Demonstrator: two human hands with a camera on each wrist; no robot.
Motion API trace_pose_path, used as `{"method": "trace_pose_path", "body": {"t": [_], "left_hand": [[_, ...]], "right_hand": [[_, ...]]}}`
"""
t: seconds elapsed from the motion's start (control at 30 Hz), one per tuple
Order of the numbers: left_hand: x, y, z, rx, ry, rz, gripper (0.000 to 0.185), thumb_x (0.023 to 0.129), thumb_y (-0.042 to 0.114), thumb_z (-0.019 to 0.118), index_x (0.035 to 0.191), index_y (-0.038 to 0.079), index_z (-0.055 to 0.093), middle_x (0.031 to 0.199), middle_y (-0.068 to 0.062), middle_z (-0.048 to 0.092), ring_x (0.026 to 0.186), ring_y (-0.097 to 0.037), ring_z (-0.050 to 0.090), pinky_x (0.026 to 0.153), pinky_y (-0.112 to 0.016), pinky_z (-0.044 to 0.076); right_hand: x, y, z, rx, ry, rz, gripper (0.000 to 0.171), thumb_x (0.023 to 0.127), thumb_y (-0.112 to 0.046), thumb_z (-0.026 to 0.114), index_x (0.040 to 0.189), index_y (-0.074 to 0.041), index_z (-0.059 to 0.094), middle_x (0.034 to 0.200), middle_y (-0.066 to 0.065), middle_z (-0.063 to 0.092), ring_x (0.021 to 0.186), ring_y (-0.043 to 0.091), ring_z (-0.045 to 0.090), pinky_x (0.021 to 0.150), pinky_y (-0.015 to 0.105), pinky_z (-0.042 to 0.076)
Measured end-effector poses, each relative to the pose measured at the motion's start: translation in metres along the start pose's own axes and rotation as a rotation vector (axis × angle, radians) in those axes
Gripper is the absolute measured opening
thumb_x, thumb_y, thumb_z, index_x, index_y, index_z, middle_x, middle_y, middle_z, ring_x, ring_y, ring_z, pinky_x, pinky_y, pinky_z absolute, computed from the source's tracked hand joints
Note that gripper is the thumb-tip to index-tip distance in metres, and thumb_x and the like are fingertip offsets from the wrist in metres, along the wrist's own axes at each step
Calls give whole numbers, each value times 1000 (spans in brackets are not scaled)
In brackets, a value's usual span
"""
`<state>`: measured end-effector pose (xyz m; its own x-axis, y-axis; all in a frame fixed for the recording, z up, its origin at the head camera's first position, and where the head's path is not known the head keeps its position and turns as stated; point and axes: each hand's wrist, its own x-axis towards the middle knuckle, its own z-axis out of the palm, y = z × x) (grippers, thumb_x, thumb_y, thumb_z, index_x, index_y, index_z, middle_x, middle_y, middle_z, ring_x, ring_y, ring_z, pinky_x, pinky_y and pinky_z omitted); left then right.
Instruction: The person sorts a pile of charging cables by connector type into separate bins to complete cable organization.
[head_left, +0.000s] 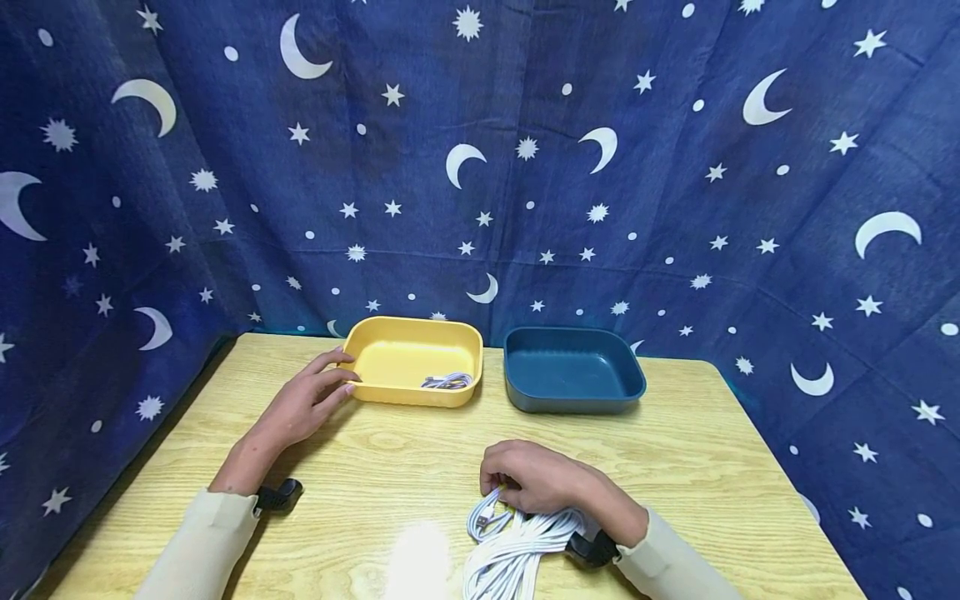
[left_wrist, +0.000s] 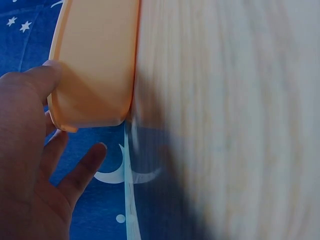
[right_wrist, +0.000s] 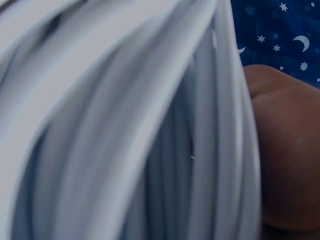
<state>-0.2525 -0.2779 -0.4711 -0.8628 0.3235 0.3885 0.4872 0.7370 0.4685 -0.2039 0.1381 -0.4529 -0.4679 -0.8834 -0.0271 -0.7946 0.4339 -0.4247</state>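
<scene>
My left hand (head_left: 303,404) is at the left end of the yellow bin (head_left: 360,393), its thumb and a finger on the rim at the near left corner. In the left wrist view the other fingers of that hand spread free beside the bin's orange-looking wall (left_wrist: 95,55). A small coiled cable (head_left: 448,382) lies in the bin's right part. Over the near table, my right hand (head_left: 536,475) grips a bundle of white cables (head_left: 502,562); a USB plug (head_left: 483,519) and a bit of yellow show near its fingertips. White cable strands (right_wrist: 115,100) fill most of the right wrist view, hiding the fingers.
A dark blue bin (head_left: 573,407) stands right of the yellow one, a narrow gap between them. Both sit near the back edge of the wooden table (head_left: 360,517). A blue curtain (head_left: 525,192) with moons and stars hangs behind and at both sides.
</scene>
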Motion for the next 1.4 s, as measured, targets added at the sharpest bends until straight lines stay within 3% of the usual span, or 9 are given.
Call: {"method": "trace_pose_path", "body": {"t": [0.43, 0.73, 0.97, 1.13, 1.4], "left_hand": [[0, 1, 1, -13, -21, -38, 19, 108, 24, 65, 119, 13, 76, 151, -9, 54, 148, -38, 45, 117, -63, 39], [0, 1, 1, -14, -16, -28, 19, 109, 24, 64, 119, 13, 76, 151, -8, 54, 148, -37, 45, 117, -62, 40], [-1, 2, 0, -8, -18, -28, 18, 109, 23, 65, 119, 13, 76, 150, -8, 54, 148, -38, 45, 117, -63, 40], [-1, 0, 0, -8, -9, -8, 18, 108, 23, 65, 118, 13, 76, 150, -9, 54, 147, -37, 46, 115, -62, 41], [-1, -1, 0, -2, -8, -9, 18, 108, 23, 65, 119, 13, 76, 150, -9, 54, 146, -37, 46, 116, -62, 40]], "right_hand": [[1, 0, 0, 61, 73, -7, 24, 87, -1, 73, 94, -24, 71, 89, -11, 63, 79, 6, 57, 72, 15, 45], [1, -2, -11, 78, 131, 15, 21, 88, -4, 76, 93, -24, 70, 87, -11, 61, 78, 4, 55, 70, 16, 45], [3, -1, -23, 52, 171, -13, 21, 87, -4, 78, 91, -23, 69, 87, -5, 65, 79, 10, 60, 70, 17, 47], [4, 3, -33, 71, 174, -20, 20, 87, -3, 77, 92, -21, 70, 88, -8, 65, 81, 11, 62, 72, 21, 52], [12, 9, -53, 102, 220, -45, 20, 85, -2, 76, 91, -20, 69, 87, -5, 69, 82, 13, 64, 75, 37, 60]]}}
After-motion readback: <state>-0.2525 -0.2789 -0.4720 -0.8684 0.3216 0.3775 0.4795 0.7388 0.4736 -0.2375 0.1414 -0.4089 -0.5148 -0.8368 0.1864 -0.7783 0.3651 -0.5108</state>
